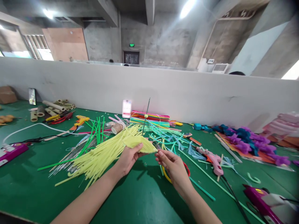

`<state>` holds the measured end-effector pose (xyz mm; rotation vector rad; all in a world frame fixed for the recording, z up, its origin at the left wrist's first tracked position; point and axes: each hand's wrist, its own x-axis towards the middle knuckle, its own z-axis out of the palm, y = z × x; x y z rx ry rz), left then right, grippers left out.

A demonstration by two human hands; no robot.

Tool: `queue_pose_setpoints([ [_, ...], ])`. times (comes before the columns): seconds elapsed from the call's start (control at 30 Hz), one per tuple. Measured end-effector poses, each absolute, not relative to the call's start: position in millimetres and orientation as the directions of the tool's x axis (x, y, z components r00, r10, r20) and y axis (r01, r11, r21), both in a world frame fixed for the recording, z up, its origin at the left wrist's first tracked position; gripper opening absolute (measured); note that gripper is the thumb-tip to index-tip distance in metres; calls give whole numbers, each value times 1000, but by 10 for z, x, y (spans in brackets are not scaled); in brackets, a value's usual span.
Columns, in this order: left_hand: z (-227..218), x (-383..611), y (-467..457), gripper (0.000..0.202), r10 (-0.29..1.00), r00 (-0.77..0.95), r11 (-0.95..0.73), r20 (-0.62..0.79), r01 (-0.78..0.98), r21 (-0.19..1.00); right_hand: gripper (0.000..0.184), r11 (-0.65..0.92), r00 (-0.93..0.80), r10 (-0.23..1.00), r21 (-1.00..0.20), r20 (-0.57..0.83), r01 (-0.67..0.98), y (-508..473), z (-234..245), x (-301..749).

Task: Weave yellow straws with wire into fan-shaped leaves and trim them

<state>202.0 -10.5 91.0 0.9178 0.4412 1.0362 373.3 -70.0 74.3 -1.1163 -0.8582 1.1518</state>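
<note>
My left hand [128, 158] grips a pale yellow leaf-shaped piece [140, 144] of fuzzy pipe cleaners, thumb on top. At its pointed right end, the fingers of my right hand [171, 166] are pinched together on the tip. Beneath and beside my right hand lie scissors [166, 175] with yellow and red handles, partly hidden by it. Close to my left hand spreads a heap of yellow pipe cleaners [100, 157]. A thin dark stem [148, 107] with a small yellow knot rises behind the piece; its lower end is hidden.
Green and turquoise pipe cleaners [163, 127] lie behind my hands. A pink glue gun [216, 163] and purple fuzzy flowers [245, 140] are to the right. Leftward are a yellow glue gun [81, 120], bamboo pieces [54, 107] and a power strip [15, 152]. A white partition [93, 84] stands behind.
</note>
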Motion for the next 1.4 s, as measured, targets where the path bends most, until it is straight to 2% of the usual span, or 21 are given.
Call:
queue_pose_setpoints([
  [0.3,907,2037,-135,41,865,491,214,102,-545,811,27,28,238,970,-951,-49,-307,-715,752,3669],
  [0.53,875,2052,-135,38,860,497,215,112,-554,804,26,104,295,955,-954,17,-280,-696,706,3633],
  [0.8,837,2095,-167,38,864,493,232,98,-564,793,23,130,333,943,-950,29,-285,-671,649,3633],
  [0.93,866,2069,-150,39,861,495,217,118,-567,795,26,117,306,952,-945,19,-305,-678,678,3612],
  [1.13,909,2015,-111,39,871,480,212,106,-560,801,42,86,279,960,-915,-30,-393,-718,766,3596],
  [1.4,922,2015,-104,38,874,477,225,90,-562,796,30,58,221,975,-940,-19,-335,-733,744,3597],
])
